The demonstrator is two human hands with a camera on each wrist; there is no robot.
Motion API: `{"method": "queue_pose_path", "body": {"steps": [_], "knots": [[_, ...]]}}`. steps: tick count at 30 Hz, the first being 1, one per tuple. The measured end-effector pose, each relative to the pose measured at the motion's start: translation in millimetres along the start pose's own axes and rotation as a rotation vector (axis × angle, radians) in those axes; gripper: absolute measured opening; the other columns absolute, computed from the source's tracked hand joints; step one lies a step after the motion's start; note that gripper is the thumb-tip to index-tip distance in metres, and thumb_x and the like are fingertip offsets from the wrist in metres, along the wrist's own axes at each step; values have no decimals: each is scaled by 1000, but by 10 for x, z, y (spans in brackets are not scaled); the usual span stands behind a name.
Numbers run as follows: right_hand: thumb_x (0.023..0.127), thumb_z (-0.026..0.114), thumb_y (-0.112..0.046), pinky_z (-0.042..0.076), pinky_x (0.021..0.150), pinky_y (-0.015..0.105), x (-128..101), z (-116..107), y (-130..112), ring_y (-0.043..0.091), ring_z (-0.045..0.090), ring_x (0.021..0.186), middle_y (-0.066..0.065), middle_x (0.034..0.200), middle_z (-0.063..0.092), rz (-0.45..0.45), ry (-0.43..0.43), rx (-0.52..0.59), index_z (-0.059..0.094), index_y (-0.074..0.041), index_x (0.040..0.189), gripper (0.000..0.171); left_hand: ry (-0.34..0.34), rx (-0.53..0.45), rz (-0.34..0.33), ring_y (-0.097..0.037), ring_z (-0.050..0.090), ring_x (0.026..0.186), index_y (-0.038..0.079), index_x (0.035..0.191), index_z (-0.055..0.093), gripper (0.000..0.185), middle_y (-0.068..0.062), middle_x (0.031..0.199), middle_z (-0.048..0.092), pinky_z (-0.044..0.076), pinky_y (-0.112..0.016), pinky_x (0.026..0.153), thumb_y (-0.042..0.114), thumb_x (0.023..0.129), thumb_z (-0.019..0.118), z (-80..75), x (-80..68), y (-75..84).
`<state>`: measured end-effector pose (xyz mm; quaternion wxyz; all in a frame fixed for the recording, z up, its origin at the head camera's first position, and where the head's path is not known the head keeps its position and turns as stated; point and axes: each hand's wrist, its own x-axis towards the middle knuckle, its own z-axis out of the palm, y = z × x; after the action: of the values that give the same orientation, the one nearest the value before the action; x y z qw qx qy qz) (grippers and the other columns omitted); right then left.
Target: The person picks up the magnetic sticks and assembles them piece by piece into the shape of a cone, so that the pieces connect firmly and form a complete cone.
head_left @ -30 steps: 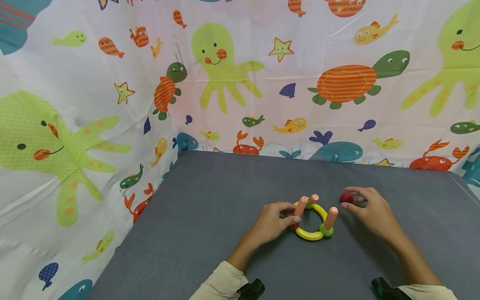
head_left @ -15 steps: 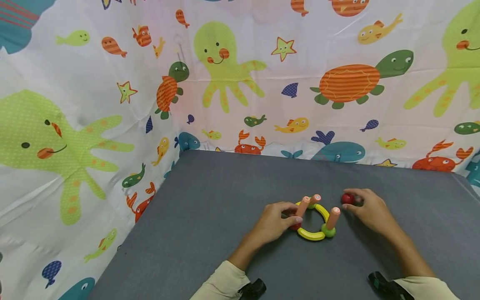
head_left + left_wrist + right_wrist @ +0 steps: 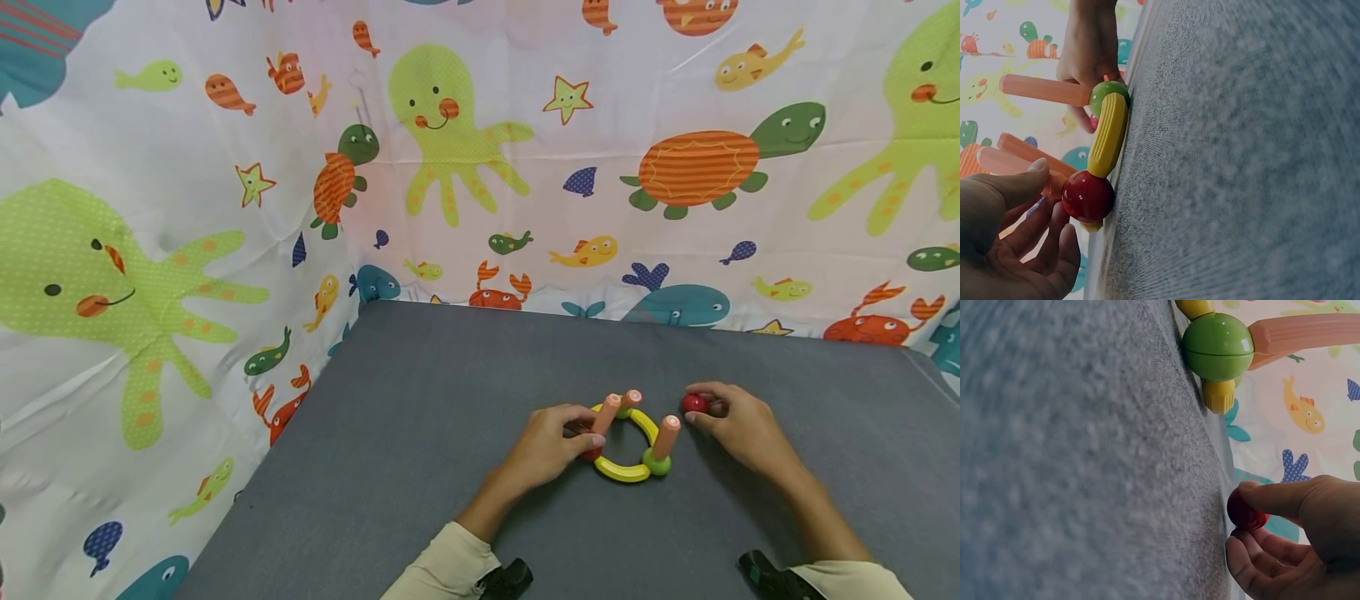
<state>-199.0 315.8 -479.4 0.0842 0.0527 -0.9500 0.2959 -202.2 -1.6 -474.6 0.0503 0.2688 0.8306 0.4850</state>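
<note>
A ring of toy construction pieces lies on the grey table, with curved yellow bars (image 3: 622, 471) joined by balls. Salmon-coloured sticks (image 3: 665, 437) rise from the balls. At the ring's left side my left hand (image 3: 551, 442) pinches one salmon stick (image 3: 1005, 164) between thumb and fingers, just above a red ball (image 3: 1088, 196). The ring's near right corner has a green ball (image 3: 1218, 347) with a stick in it. To the right of the ring my right hand (image 3: 742, 425) holds a loose red ball (image 3: 1245, 511) in its fingertips, apart from the ring.
The grey table (image 3: 435, 375) stretches around the ring. Behind and to the left hangs a white curtain (image 3: 517, 192) printed with sea animals, its lower part meeting the table's far and left edges.
My right hand, holding the red ball, has come slightly nearer to me. The left hand keeps its pinch on the stick, and the ring stays in place.
</note>
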Motion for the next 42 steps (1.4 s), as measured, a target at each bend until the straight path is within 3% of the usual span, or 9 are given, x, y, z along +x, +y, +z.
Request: {"method": "queue_pose_path", "body": {"steps": [7, 14, 18, 20, 22, 25, 28, 34, 42], "knots": [[97, 80, -21, 51, 69, 29, -47, -11, -77, 42, 70, 105, 25, 119, 72, 8, 6, 35, 66, 3, 135, 47, 4, -10, -7, 1, 66, 96, 16, 125, 77, 27, 5, 110, 76, 54, -19, 83, 23, 99, 77, 5, -2, 0], [99, 79, -32, 51, 76, 40, -80, -46, -236, 43, 68, 109, 25, 122, 71, 31, 14, 31, 67, 1, 135, 50, 7, -4, 0, 1, 66, 96, 16, 124, 78, 26, 5, 110, 75, 54, -19, 84, 24, 99, 78, 9, -2, -6], [99, 78, -34, 58, 78, 47, -103, -108, -374, 45, 68, 110, 25, 123, 72, 32, 40, 59, 67, -2, 136, 51, 6, -1, 6, 1, 66, 96, 15, 124, 77, 26, 4, 110, 75, 54, -19, 83, 23, 99, 77, 14, -3, -8], [99, 78, -33, 60, 79, 42, -119, -145, -452, 43, 70, 108, 24, 122, 73, 17, 65, 76, 67, -3, 137, 50, 6, -3, 8, 1, 66, 96, 15, 124, 77, 26, 4, 111, 75, 54, -19, 83, 23, 99, 77, 12, -5, -6], [99, 78, -33, 59, 79, 30, -135, -173, -527, 41, 70, 107, 23, 120, 74, -4, 93, 90, 67, -5, 138, 49, 6, -7, 8, 1, 66, 96, 15, 124, 77, 27, 3, 111, 75, 54, -19, 84, 24, 99, 77, 9, -8, -3], [99, 77, -35, 49, 76, 10, -159, -200, -626, 37, 70, 107, 21, 121, 74, -32, 122, 108, 66, -6, 140, 51, 8, -7, 9, 1, 65, 96, 15, 124, 77, 27, 3, 111, 75, 54, -19, 84, 24, 99, 77, 6, -7, -2], [100, 76, -36, 46, 76, 5, -183, -220, -718, 30, 69, 107, 19, 122, 74, -48, 133, 139, 65, -8, 142, 52, 7, -4, 7, 1, 65, 95, 15, 124, 78, 27, 4, 110, 75, 54, -19, 84, 24, 99, 77, 8, -5, -3], [101, 75, -35, 48, 77, 7, -223, -258, -890, 9, 64, 102, 14, 122, 74, -68, 153, 171, 65, -11, 144, 50, 6, -2, 1, 1, 65, 94, 15, 123, 78, 26, 4, 110, 75, 54, -18, 83, 23, 99, 78, 14, -2, 4], [101, 76, -33, 53, 77, 15, -238, -219, -1064, 20, 64, 104, 8, 126, 72, -121, 132, 191, 66, -14, 142, 47, 1, -9, -7, 1, 65, 95, 15, 124, 78, 27, 5, 111, 75, 54, -19, 84, 25, 99, 77, 15, 0, 1]]}}
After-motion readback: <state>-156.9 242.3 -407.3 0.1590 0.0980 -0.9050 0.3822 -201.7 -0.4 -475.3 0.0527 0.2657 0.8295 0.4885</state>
